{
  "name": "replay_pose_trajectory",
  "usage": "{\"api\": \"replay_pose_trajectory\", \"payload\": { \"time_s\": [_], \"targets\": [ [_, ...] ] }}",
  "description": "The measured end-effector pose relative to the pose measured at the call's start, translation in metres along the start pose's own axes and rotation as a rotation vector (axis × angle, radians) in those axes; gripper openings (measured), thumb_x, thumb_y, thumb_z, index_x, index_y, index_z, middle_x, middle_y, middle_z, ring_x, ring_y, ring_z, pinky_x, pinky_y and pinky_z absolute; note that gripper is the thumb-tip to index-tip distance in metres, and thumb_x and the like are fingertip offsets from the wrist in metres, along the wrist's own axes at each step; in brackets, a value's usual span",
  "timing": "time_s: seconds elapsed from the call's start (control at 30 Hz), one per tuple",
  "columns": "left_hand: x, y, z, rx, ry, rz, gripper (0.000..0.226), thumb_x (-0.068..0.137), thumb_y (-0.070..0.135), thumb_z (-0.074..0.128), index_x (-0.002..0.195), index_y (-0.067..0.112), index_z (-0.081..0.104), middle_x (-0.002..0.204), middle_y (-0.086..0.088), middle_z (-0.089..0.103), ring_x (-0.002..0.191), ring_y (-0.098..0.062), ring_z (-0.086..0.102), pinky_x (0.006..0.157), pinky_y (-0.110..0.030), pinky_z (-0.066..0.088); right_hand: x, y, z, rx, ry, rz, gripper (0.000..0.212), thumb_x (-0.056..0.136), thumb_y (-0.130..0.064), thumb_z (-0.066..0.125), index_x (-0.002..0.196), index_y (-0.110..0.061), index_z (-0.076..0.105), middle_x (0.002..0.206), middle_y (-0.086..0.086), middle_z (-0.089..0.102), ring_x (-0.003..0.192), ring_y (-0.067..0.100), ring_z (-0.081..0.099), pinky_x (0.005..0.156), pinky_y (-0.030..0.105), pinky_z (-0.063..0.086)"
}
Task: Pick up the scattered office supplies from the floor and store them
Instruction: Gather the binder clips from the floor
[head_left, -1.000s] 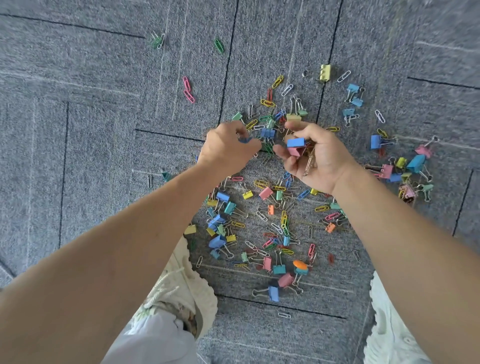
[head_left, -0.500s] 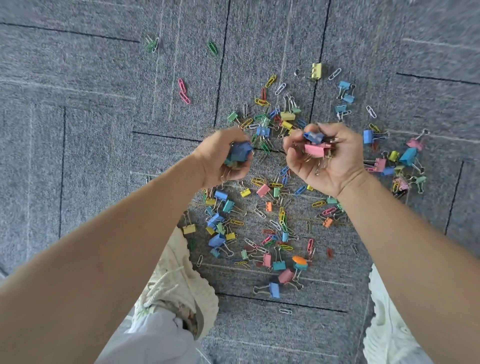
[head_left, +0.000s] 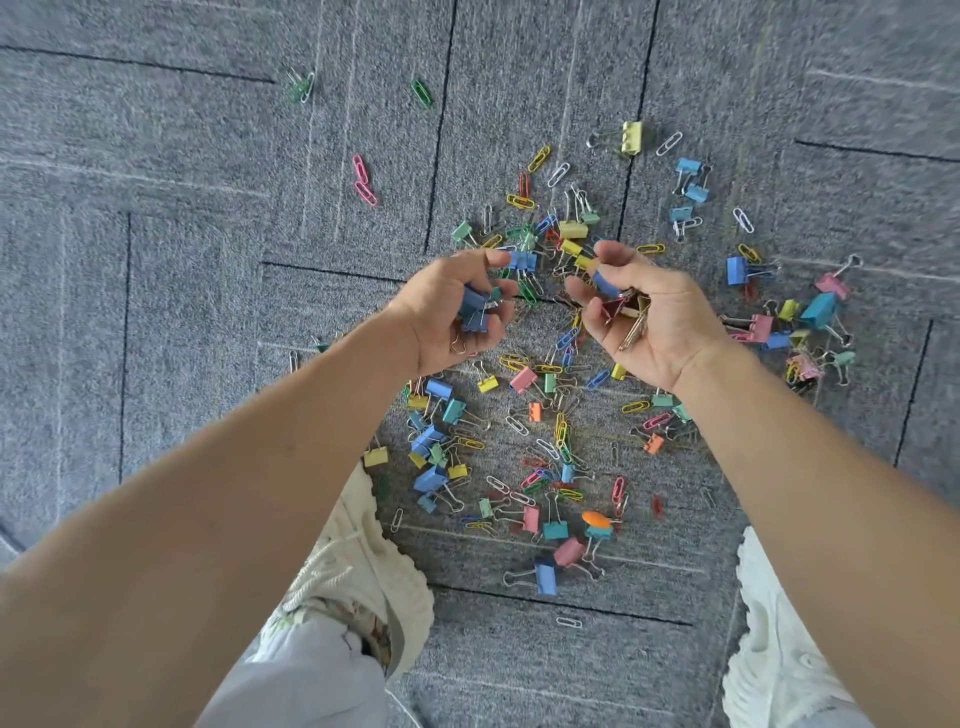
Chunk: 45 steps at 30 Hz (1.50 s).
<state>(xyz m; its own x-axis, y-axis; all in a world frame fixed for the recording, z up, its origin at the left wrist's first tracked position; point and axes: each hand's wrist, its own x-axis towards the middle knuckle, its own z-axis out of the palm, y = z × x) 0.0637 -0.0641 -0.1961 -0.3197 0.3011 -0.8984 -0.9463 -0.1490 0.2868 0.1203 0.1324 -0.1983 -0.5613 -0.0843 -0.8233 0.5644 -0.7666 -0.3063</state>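
Observation:
Coloured binder clips and paper clips (head_left: 540, 415) lie scattered over the grey carpet (head_left: 182, 260). My left hand (head_left: 457, 312) hovers palm-up above the pile, cupped around several blue binder clips (head_left: 475, 309). My right hand (head_left: 644, 317) is beside it, also palm-up, holding a handful of binder clips (head_left: 615, 301), among them a blue one and a dark red one with silver handles. A narrow gap separates the two hands.
My two white shoes (head_left: 363, 561) (head_left: 769, 639) stand at either side of the pile's near edge. Outlying clips include a yellow binder clip (head_left: 631, 137), pink paper clips (head_left: 363, 179), green paper clips (head_left: 421, 93) and a cluster at right (head_left: 810, 317).
Both hands have turned palm-up and lifted slightly off the pile, each with binder clips gathered in it. The right hand's fingers have opened a little around its handful.

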Motion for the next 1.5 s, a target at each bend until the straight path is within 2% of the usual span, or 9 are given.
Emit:
{"api": "replay_pose_trajectory", "payload": {
  "time_s": [0.1, 0.33, 0.5, 0.8, 0.93, 1.03, 1.13, 1.27, 1.5],
  "targets": [
    [-0.009, 0.006, 0.010, 0.093, 0.017, -0.019, 0.003, 0.092, 0.007, 0.055, 0.094, 0.009, 0.056, 0.076, -0.008, 0.060, 0.053, -0.013, 0.052, 0.040, -0.020, 0.043, -0.008, -0.008, 0.005, -0.086, -0.028, 0.028, 0.028, 0.092, 0.007, 0.045, 0.085, -0.011, 0.066, 0.081, 0.007, 0.065, 0.072, 0.019, 0.067, 0.053, 0.021, 0.052],
    [-0.091, 0.056, 0.025, 0.290, 0.087, 0.153, 0.010, 0.089, 0.009, 0.068, 0.094, 0.005, 0.059, 0.079, -0.007, 0.060, 0.055, -0.013, 0.052, 0.041, -0.020, 0.047, -0.067, -0.024, 0.062, -0.759, 0.019, -0.002, 0.023, 0.088, 0.009, 0.056, 0.076, -0.007, 0.067, 0.083, 0.014, 0.063, 0.059, 0.020, 0.063, 0.057, 0.031, 0.054],
    [-0.201, 0.090, 0.031, 0.477, 0.119, 0.258, 0.008, 0.089, 0.010, 0.068, 0.091, 0.008, 0.061, 0.082, -0.009, 0.063, 0.055, -0.016, 0.054, 0.045, -0.023, 0.050, -0.146, -0.030, 0.150, -0.877, -0.060, -0.111, 0.015, 0.090, 0.009, 0.054, 0.086, -0.001, 0.065, 0.084, 0.015, 0.059, 0.054, 0.018, 0.058, 0.057, 0.031, 0.055],
    [-0.462, 0.129, 0.042, 0.475, 0.235, 0.623, 0.006, 0.086, 0.012, 0.068, 0.083, 0.012, 0.063, 0.080, -0.010, 0.061, 0.053, -0.022, 0.053, 0.055, -0.029, 0.038, -0.342, -0.026, 0.309, -0.991, -0.165, -0.405, 0.022, 0.090, 0.009, 0.049, 0.078, -0.004, 0.062, 0.071, 0.012, 0.051, 0.047, 0.020, 0.050, 0.051, 0.030, 0.049],
    [-0.589, 0.132, 0.028, 0.407, 0.297, 0.809, 0.005, 0.091, 0.009, 0.065, 0.094, 0.008, 0.061, 0.087, -0.012, 0.059, 0.052, -0.019, 0.050, 0.044, -0.023, 0.039, -0.439, -0.010, 0.386, -1.064, -0.284, -0.575, 0.020, 0.089, 0.009, 0.050, 0.076, -0.003, 0.060, 0.067, 0.012, 0.051, 0.058, 0.023, 0.045, 0.055, 0.032, 0.046],
    [-0.676, 0.118, 0.009, 0.341, 0.351, 0.954, 0.008, 0.094, 0.009, 0.061, 0.101, 0.008, 0.056, 0.088, -0.008, 0.057, 0.052, -0.015, 0.047, 0.041, -0.020, 0.036, -0.508, 0.019, 0.437, -1.071, -0.377, -0.692, 0.028, 0.089, 0.009, 0.048, 0.072, -0.008, 0.062, 0.065, 0.008, 0.053, 0.050, 0.020, 0.047, 0.054, 0.030, 0.049],
    [-0.750, 0.092, -0.016, 0.275, 0.442, 1.152, 0.006, 0.091, 0.002, 0.061, 0.092, 0.007, 0.058, 0.078, -0.011, 0.052, 0.050, -0.017, 0.041, 0.040, -0.018, 0.035, -0.565, 0.053, 0.471, -1.117, -0.432, -0.832, 0.026, 0.087, 0.007, 0.051, 0.073, -0.011, 0.065, 0.062, 0.006, 0.055, 0.051, 0.021, 0.052, 0.060, 0.034, 0.056],
    [-0.825, 0.058, -0.054, 0.468, 0.774, 1.379, 0.016, 0.085, 0.008, 0.067, 0.078, 0.020, 0.059, 0.069, -0.003, 0.055, 0.049, -0.015, 0.048, 0.040, -0.020, 0.041, -0.619, 0.104, 0.507, -1.057, -0.529, -0.904, 0.024, 0.082, 0.009, 0.052, 0.074, -0.009, 0.066, 0.064, 0.006, 0.054, 0.059, 0.023, 0.050, 0.057, 0.029, 0.051],
    [-0.904, 0.020, -0.146, 0.404, 1.083, 1.532, 0.012, 0.082, 0.002, 0.061, 0.090, 0.011, 0.059, 0.069, 0.000, 0.054, 0.045, -0.010, 0.048, 0.036, -0.022, 0.043, -0.669, 0.208, 0.579, -1.076, -0.737, -0.976, 0.021, 0.084, 0.010, 0.051, 0.080, -0.006, 0.064, 0.064, 0.006, 0.049, 0.050, 0.019, 0.047, 0.053, 0.027, 0.048]
  ]
}}
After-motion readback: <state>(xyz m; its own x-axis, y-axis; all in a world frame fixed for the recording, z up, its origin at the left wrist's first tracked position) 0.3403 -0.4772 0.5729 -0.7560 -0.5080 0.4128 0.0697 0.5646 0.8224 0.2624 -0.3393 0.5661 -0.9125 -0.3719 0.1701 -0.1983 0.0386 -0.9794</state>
